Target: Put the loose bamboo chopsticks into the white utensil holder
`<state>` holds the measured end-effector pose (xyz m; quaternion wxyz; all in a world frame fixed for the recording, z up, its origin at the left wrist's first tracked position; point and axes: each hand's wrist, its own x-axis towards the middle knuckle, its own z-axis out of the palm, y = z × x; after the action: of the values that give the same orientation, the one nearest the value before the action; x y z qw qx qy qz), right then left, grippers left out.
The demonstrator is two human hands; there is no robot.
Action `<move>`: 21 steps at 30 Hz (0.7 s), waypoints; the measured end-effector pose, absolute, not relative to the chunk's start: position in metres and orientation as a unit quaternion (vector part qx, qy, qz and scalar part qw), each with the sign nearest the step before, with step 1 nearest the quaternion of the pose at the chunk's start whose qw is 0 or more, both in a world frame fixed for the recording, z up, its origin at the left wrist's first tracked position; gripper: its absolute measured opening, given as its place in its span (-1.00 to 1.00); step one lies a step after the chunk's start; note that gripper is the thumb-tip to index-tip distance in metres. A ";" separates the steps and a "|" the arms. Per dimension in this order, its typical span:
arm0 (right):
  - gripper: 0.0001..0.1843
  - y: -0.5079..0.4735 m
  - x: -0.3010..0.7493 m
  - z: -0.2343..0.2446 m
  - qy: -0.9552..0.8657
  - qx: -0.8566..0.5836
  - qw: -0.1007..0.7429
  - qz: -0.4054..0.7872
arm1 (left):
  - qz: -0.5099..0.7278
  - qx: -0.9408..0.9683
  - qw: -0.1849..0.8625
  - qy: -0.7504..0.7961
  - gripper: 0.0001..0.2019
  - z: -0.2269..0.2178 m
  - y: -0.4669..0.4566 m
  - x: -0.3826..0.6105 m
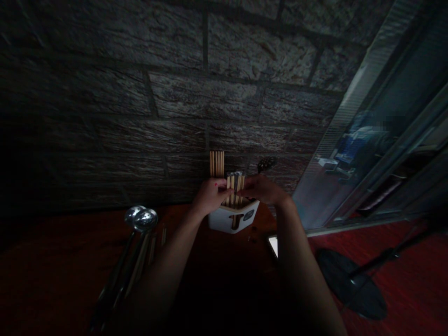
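Observation:
A white utensil holder [233,218] stands on a dark red counter against a stone wall. My left hand [209,196] is closed around a bundle of wooden chopsticks [216,163] that stick up above its fingers. My right hand [262,189] pinches a second bunch of chopsticks [236,189] standing inside the holder. Both hands meet over the holder's top rim. A dark slotted spoon [266,164] rises from the holder behind my right hand.
Two metal ladles [140,219] and a few loose chopsticks [154,247] lie on the counter at left. A phone's lit edge [273,244] shows under my right forearm. A glass door [367,140] is on the right, with a fan base [350,284] on the red floor.

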<state>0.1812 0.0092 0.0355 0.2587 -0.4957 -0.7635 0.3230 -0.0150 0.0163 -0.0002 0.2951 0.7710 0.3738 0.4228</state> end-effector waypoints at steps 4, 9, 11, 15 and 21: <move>-0.78 0.009 0.180 0.035 -0.773 -0.476 0.262 0.328 | 0.428 0.774 0.271 0.381 -0.84 0.001 0.015 -0.014; -0.85 0.008 0.177 0.036 -0.759 -0.478 0.274 0.347 | 0.428 0.768 0.279 0.385 -0.85 0.001 0.014 -0.013; -0.85 0.008 0.176 0.037 -0.761 -0.473 0.275 0.349 | 0.423 0.773 0.279 0.383 -0.85 0.001 0.015 -0.013; -0.82 0.008 0.178 0.036 -0.762 -0.476 0.275 0.343 | 0.420 0.775 0.283 0.378 -0.82 0.000 0.016 -0.014; -0.82 0.010 0.180 0.033 -0.754 -0.492 0.255 0.352 | 0.413 0.770 0.307 0.377 -0.87 -0.002 0.018 -0.014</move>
<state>0.1798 0.0100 0.0333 0.2552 -0.4918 -0.7544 0.3519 -0.0140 0.0176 -0.0016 0.3066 0.7702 0.3771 0.4130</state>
